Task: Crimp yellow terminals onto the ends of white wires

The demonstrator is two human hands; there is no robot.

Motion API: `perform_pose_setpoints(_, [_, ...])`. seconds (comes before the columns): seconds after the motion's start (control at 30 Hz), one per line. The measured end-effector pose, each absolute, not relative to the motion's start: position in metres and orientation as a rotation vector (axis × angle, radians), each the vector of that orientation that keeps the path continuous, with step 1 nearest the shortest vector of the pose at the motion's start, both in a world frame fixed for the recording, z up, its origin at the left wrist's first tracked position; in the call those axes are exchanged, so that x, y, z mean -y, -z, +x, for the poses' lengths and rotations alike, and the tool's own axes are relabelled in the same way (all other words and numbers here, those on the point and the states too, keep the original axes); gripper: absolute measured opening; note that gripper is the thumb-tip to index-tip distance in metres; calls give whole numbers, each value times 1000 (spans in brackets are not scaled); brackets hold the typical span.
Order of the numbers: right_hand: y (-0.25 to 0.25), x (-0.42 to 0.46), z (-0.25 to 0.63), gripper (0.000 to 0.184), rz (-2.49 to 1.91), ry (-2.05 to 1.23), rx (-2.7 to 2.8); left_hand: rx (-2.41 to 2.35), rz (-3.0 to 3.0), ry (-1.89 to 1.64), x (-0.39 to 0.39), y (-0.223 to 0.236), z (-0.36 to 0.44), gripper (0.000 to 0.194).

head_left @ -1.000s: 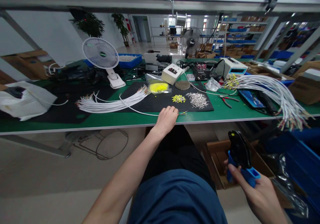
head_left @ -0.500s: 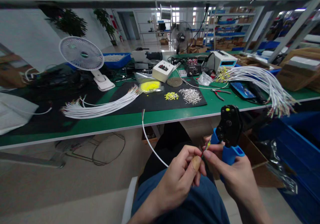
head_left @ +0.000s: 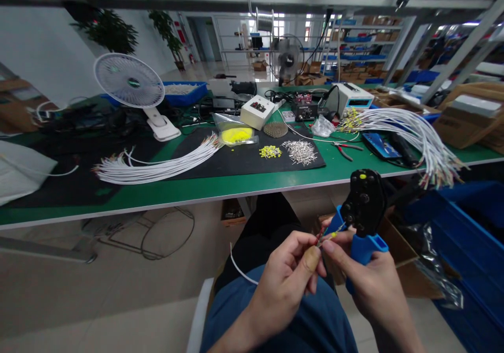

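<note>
My left hand (head_left: 285, 274) pinches the stripped end of a white cable (head_left: 239, 268) over my lap, its coloured wire tips pointing at the tool's jaw. The cable curves down to the left past my knee. My right hand (head_left: 364, 282) grips the blue handles of a black crimping tool (head_left: 363, 206), and its fingertips touch the wire tips beside my left thumb. Both hands meet below the front edge of the green workbench (head_left: 244, 184).
On the bench lie a bundle of white cables (head_left: 157, 167), a pile of yellow sleeves (head_left: 270, 151), a pile of metal terminals (head_left: 300, 151), a desk fan (head_left: 129, 88), red pliers (head_left: 346, 148) and another cable bundle (head_left: 417, 132). Blue crates (head_left: 472, 237) stand at the right.
My left hand took a cable from the bench edge and brought it to my lap. My right hand raised the crimping tool to meet it. The cable's free end has slid off the bench.
</note>
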State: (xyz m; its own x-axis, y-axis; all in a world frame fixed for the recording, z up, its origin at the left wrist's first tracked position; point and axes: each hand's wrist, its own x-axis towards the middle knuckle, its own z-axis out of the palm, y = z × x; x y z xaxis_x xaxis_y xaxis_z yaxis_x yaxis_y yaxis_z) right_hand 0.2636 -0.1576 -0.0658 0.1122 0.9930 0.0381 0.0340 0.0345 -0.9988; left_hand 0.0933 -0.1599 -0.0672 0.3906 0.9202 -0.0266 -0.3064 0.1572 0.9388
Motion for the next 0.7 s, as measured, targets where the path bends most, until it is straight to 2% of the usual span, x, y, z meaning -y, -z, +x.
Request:
perform_pose_setpoints(0.47, [63, 160, 257, 23, -1263, -1160, 1041, -669, 890, -1094, 158, 65, 93, 21])
perform_pose_setpoints(0.7, [68, 157, 262, 24, -1230, -1239, 1076, -401, 722, -850, 157, 61, 91, 21])
